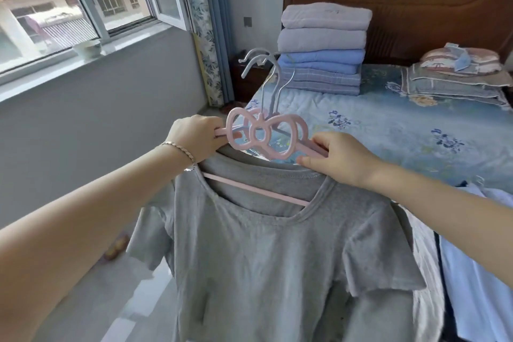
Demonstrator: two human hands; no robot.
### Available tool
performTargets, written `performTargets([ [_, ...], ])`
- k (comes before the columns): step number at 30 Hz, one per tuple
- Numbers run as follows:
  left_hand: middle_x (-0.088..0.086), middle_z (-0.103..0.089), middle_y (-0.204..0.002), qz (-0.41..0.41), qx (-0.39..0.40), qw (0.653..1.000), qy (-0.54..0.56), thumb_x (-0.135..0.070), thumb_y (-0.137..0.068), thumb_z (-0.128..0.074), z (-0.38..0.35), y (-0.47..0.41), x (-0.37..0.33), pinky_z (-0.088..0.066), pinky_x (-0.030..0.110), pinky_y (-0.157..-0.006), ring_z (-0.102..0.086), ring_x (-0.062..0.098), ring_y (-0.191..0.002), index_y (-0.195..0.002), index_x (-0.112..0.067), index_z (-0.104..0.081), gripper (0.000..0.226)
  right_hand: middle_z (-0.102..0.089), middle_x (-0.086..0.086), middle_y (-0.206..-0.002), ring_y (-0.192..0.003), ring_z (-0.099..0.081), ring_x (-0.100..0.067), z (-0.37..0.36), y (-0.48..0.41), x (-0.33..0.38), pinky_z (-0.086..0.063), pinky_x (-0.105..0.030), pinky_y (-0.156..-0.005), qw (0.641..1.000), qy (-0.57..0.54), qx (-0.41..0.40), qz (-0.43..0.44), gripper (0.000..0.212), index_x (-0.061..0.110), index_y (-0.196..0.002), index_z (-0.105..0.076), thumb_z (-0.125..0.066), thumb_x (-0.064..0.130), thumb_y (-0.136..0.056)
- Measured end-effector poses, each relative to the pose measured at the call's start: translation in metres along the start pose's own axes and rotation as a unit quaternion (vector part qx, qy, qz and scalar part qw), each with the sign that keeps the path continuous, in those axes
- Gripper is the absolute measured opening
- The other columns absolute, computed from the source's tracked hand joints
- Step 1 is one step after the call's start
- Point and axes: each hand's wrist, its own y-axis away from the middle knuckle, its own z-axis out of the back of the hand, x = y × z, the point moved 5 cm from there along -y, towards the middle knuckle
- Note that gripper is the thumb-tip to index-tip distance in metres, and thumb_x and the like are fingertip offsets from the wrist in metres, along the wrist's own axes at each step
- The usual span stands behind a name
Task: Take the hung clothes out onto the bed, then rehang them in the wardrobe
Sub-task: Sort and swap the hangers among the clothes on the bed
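Grey T-shirt [277, 258] hangs front toward me, pink hanger [266, 133] lying left-right, hook up; my left hand [197, 136] and right hand [341, 161] pinch its shoulders.

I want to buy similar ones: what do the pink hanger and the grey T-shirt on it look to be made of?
Pink hanger: apparently moulded plastic, matte; its bow-shaped loops are smooth and evenly coloured. The hook looks paler, possibly coated metal, though I cannot be sure. Grey T-shirt: soft heathered knit, likely cotton jersey, with a stitched ribbed neckline; exact fibre unclear.
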Motion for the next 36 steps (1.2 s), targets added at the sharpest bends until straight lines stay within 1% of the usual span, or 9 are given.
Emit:
performTargets([
  [6,0.007,-0.063,-0.088,-0.024,0.022,0.998,0.045,-0.045,-0.088,-0.055,-0.098,-0.061,-0.016,-0.036,0.033,-0.073,-0.058,0.031,-0.089,-0.080,-0.014,-0.055,0.031,-0.029,0.005,-0.052,-0.053,-0.025,-0.017,-0.027,-0.043,-0.107,-0.023,-0.022,-0.048,0.995,-0.035,-0.067,-0.058,0.047,0.019,-0.056,-0.029,-0.065,0.018,-0.085],
  [12,0.001,-0.062,-0.107,0.010,0.088,0.993,-0.077,-0.039,-0.093,-0.051,-0.214,-0.140,-0.042,-0.027,0.036,-0.092,-0.045,0.024,-0.114,-0.101,-0.014,-0.059,0.027,-0.041,0.002,-0.063,-0.060,-0.038,-0.019,-0.062,-0.116,-0.233,-0.024,-0.027,-0.053,0.994,-0.027,-0.034,-0.102,0.037,0.021,-0.062,-0.036,-0.062,0.018,-0.088],
  [16,0.003,-0.066,-0.096,0.024,0.086,0.988,-0.130,-0.021,-0.080,-0.067,-0.279,-0.198,-0.058,-0.037,0.034,-0.084,-0.051,0.027,-0.107,-0.094,-0.010,-0.061,0.019,-0.048,-0.003,-0.082,-0.074,-0.045,-0.023,-0.085,-0.171,-0.309,-0.022,-0.033,-0.061,0.992,-0.007,-0.047,-0.118,0.021,0.006,-0.079,-0.053,-0.061,0.023,-0.088],
  [20,0.005,-0.057,-0.118,0.094,0.170,0.976,-0.099,-0.015,-0.095,-0.045,-0.362,-0.237,-0.053,-0.039,0.035,-0.075,-0.051,0.030,-0.112,-0.116,-0.014,-0.051,0.023,-0.052,-0.005,-0.093,-0.087,-0.055,-0.030,-0.115,-0.227,-0.378,-0.037,-0.035,-0.067,0.986,0.057,-0.030,-0.153,0.024,0.006,-0.091,-0.062,-0.064,0.029,-0.086],
  [24,0.008,-0.058,-0.112,0.100,0.190,0.972,-0.095,-0.015,-0.096,-0.045,-0.439,-0.264,-0.046,-0.045,0.035,-0.071,-0.056,0.032,-0.104,-0.116,-0.011,-0.053,0.022,-0.058,-0.018,-0.078,-0.077,-0.059,-0.040,-0.156,-0.274,-0.432,-0.044,-0.040,-0.063,0.984,0.134,0.000,-0.115,0.022,0.003,-0.071,-0.066,-0.073,0.024,-0.072],
  [26,0.009,-0.060,-0.109,0.100,0.203,0.968,-0.108,-0.020,-0.093,-0.050,-0.473,-0.281,-0.041,-0.045,0.033,-0.074,-0.058,0.030,-0.101,-0.113,-0.011,-0.055,0.022,-0.058,-0.017,-0.084,-0.077,-0.060,-0.040,-0.174,-0.296,-0.453,-0.046,-0.040,-0.061,0.976,0.187,0.007,-0.111,0.021,0.005,-0.075,-0.068,-0.074,0.025,-0.073],
  [28,0.008,-0.064,-0.099,0.107,0.186,0.968,-0.129,-0.027,-0.086,-0.062,-0.503,-0.298,-0.036,-0.047,0.030,-0.072,-0.061,0.028,-0.092,-0.104,-0.014,-0.063,0.022,-0.054,-0.011,-0.112,-0.095,-0.060,-0.035,-0.196,-0.313,-0.482,-0.045,-0.035,-0.072,0.955,0.224,0.049,-0.186,0.026,0.014,-0.105,-0.065,-0.056,0.034,-0.090],
  [30,0.011,-0.058,-0.113,0.116,0.218,0.966,-0.076,-0.021,-0.095,-0.050,-0.549,-0.310,-0.035,-0.044,0.034,-0.081,-0.053,0.031,-0.106,-0.112,-0.011,-0.057,0.022,-0.052,-0.008,-0.119,-0.103,-0.060,-0.032,-0.221,-0.326,-0.514,-0.045,-0.032,-0.077,0.934,0.252,0.089,-0.235,0.032,0.018,-0.118,-0.058,-0.045,0.037,-0.096],
  [36,0.016,-0.053,-0.121,0.154,0.288,0.945,0.030,-0.023,-0.099,-0.041,-0.657,-0.331,-0.034,-0.041,0.041,-0.088,-0.041,0.035,-0.116,-0.118,-0.007,-0.054,0.028,-0.054,-0.013,-0.116,-0.104,-0.055,-0.030,-0.271,-0.335,-0.586,-0.033,-0.029,-0.069,0.924,0.107,0.050,-0.364,0.025,0.012,-0.110,-0.063,-0.057,0.027,-0.091],
])
